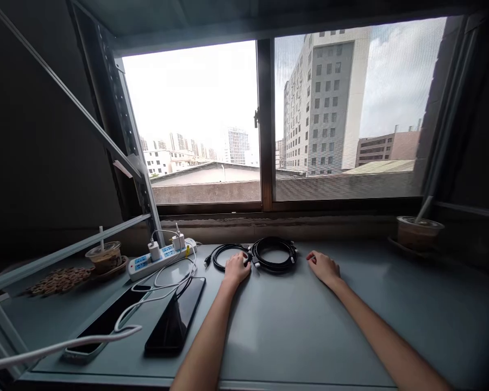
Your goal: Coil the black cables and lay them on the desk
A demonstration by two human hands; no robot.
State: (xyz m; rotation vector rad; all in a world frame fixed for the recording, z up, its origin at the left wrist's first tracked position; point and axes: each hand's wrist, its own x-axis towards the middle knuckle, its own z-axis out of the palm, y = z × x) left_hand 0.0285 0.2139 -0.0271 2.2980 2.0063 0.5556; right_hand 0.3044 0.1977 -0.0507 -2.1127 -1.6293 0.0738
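Observation:
My left hand [237, 267] lies over the front right side of a small coiled black cable [219, 251], its curled fingers closed on the coil; the fingertips are partly hidden. Just to its right, a larger coiled black cable [276, 269] lies flat on the table, with plug ends showing at its sides. Beyond that coil, my right hand [325, 268] rests on the tabletop with its fingers bent inward and together. No object shows in it, and a gap separates it from the larger coil.
Two phones [175, 320] [106, 320] lie at left under looping white cables [126, 315]. Behind them is a power strip [163, 259] with chargers. Drink cups [104, 258] [419, 232] stand at both sides. A metal shelf frame [140, 163] rises at left before the window.

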